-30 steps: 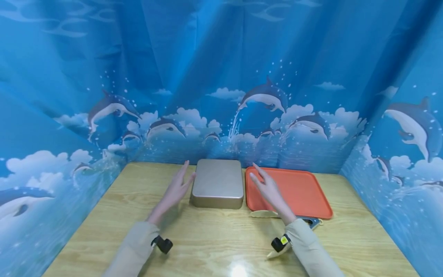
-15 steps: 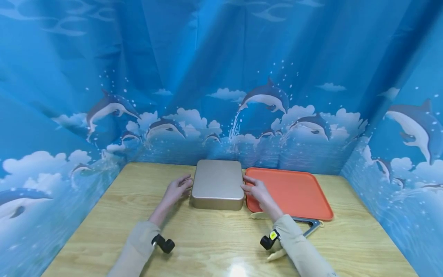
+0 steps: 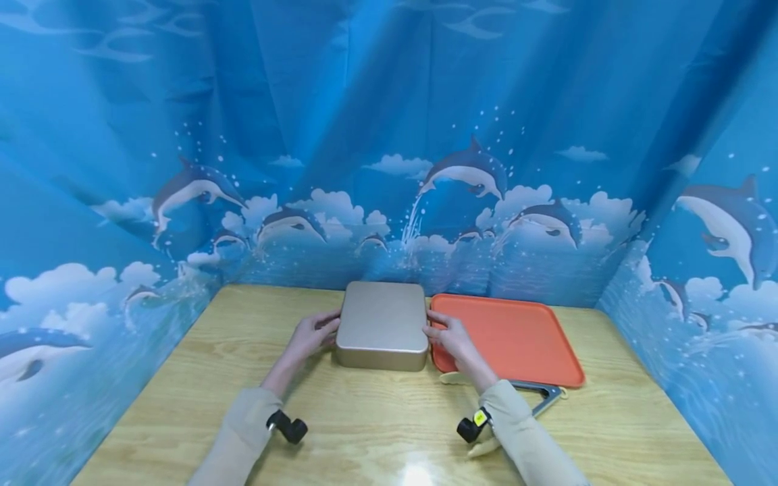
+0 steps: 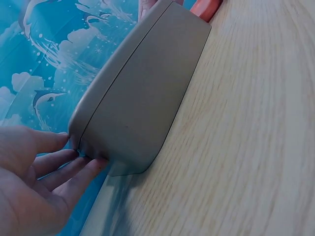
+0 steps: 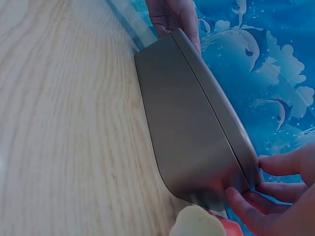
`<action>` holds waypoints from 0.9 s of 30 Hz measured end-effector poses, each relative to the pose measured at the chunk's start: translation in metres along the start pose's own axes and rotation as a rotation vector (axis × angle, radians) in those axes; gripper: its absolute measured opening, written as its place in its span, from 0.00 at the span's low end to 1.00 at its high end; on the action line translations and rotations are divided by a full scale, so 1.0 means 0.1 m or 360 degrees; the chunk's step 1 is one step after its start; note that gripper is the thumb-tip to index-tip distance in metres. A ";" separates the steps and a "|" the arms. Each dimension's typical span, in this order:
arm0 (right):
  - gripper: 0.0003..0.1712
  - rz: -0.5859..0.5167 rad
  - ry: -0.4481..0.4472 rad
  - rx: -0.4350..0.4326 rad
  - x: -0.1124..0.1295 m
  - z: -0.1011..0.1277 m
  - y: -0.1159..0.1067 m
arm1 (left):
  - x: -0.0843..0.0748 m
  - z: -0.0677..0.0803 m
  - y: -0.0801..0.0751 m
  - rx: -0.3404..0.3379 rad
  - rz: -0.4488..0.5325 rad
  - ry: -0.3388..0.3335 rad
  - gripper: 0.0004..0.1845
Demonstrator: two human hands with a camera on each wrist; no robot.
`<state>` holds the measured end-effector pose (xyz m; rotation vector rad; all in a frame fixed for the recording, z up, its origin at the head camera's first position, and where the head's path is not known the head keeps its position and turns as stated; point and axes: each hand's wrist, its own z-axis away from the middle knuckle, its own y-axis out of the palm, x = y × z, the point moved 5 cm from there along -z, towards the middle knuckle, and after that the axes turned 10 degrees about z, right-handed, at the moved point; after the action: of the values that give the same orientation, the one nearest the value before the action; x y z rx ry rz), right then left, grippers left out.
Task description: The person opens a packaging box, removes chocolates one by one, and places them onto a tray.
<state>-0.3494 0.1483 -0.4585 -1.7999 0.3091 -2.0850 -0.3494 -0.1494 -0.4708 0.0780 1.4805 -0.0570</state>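
A flat gold tin (image 3: 381,322) with a lid lies on the wooden table (image 3: 377,425), near its back edge. My left hand (image 3: 313,334) holds the tin's left end, and in the left wrist view its fingertips (image 4: 74,162) press at the lid seam of the tin (image 4: 142,98). My right hand (image 3: 450,337) holds the right end. In the right wrist view its thumb and fingers (image 5: 268,189) pinch the tin (image 5: 192,132) at the lid's edge. The tin rests on the table with its lid closed.
An orange tray (image 3: 516,337) lies directly right of the tin, almost touching it. A cream-handled metal tool (image 3: 543,395) lies at the tray's front edge, under my right forearm. Blue dolphin-print curtains (image 3: 389,169) close off the back and both sides.
Both hands came down from open, raised positions beside the tin and closed onto its two ends. The tin has not moved.
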 end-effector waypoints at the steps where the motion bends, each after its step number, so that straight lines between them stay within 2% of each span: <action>1: 0.31 -0.0010 -0.0025 0.0004 0.00 0.01 0.00 | 0.00 0.01 0.00 0.0002 0.0000 0.0006 0.24; 7: 0.30 0.0025 -0.0128 0.0015 0.00 0.09 -0.02 | 0.01 0.07 0.03 -0.0021 -0.0008 -0.0011 0.23; 13: 0.31 0.0185 -0.0121 0.0002 -0.02 0.19 -0.06 | 0.03 0.14 0.07 -0.0032 -0.0023 0.0009 0.23; 17: 0.31 0.0231 -0.0155 -0.0010 -0.02 0.28 -0.07 | 0.03 0.21 0.10 -0.0018 -0.0011 0.0025 0.23; 27: 0.30 0.0239 -0.0211 -0.0049 -0.03 0.51 -0.06 | 0.04 0.42 0.14 -0.0008 -0.0041 0.0068 0.22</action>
<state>-0.2991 0.1584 -0.4508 -1.8611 0.4284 -1.8595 -0.3064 -0.1395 -0.4711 0.0561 1.5243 -0.0728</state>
